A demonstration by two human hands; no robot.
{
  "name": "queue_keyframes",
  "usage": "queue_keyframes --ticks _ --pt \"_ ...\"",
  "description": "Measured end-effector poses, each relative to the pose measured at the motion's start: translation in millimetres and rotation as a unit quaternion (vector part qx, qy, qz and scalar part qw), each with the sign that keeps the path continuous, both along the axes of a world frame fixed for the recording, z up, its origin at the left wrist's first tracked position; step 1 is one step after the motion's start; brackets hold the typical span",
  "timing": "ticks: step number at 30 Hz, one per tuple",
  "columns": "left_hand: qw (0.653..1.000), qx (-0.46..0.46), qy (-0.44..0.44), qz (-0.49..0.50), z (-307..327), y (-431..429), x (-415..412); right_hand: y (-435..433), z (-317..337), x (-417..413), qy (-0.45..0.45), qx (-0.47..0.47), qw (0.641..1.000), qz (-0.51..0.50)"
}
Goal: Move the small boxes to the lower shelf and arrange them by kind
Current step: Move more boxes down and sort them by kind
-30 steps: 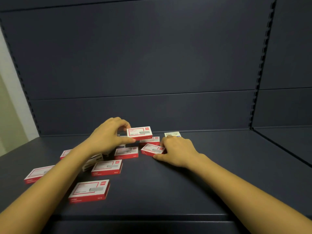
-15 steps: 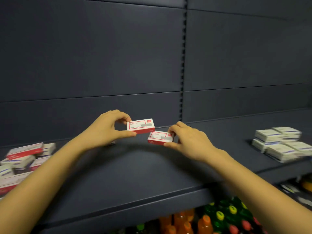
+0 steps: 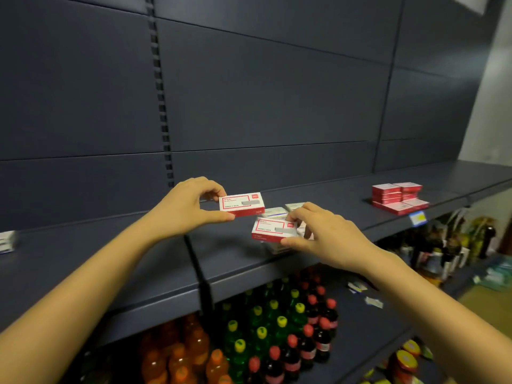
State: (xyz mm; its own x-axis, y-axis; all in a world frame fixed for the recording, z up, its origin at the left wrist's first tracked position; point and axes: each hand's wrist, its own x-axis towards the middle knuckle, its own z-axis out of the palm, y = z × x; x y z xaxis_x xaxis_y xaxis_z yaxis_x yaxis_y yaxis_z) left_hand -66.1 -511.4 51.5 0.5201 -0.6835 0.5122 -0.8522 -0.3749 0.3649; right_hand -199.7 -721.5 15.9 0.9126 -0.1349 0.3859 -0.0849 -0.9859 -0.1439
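Above shelf (image 3: 138, 253), left hand (image 3: 188, 209) pinches red box (image 3: 241, 204); right hand (image 3: 329, 236) pinches second red box (image 3: 274, 230) over white boxes (image 3: 274, 212) near front edge.

It's dim here: the dark back panels (image 3: 263, 92) swallow the light, and only the pale wall (image 3: 493, 106) at the far right looks bright. The forearms and both hands, left hand (image 3: 185, 209) and right hand (image 3: 332, 239), are lit evenly from the near side and throw a soft shadow onto the shelf (image 3: 69, 245) beneath them. The upper red-and-white box (image 3: 241, 204) and lower red-and-white box (image 3: 274, 230) show crisp borders but smeared print. The bottles (image 3: 263, 336) below and the goods at the far right are blurred, and the shelf lines bow toward the edges.
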Motion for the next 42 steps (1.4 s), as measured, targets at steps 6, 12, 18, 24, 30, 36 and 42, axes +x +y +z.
queue_keyframes --ticks 6,12,18,24,30,36,42 --pt "1.0 0.008 0.004 -0.011 -12 -97 -31 -94 -6 -55 0.01 0.009 0.999 -0.043" --pt "0.999 0.027 0.01 -0.045 -21 -193 -48 -180 -13 -98 0.011 0.015 0.993 -0.113" --pt "0.997 0.04 0.014 -0.063 -25 -278 -47 -253 -18 -111 0.017 0.021 0.986 -0.165" --pt "0.996 0.079 -0.001 -0.052 -31 -356 -33 -320 -20 -102 0.022 0.028 0.985 -0.17" --pt "0.994 0.102 -0.01 -0.024 -35 -415 -20 -382 -8 -75 0.054 0.0 0.984 -0.167" --pt "0.994 0.106 0.019 -0.01 -48 -433 -17 -414 -6 -57 0.057 0.004 0.988 -0.14" --pt "0.994 0.046 0.097 0.01 -62 -453 -18 -453 -8 -36 0.054 0.019 0.996 -0.072"
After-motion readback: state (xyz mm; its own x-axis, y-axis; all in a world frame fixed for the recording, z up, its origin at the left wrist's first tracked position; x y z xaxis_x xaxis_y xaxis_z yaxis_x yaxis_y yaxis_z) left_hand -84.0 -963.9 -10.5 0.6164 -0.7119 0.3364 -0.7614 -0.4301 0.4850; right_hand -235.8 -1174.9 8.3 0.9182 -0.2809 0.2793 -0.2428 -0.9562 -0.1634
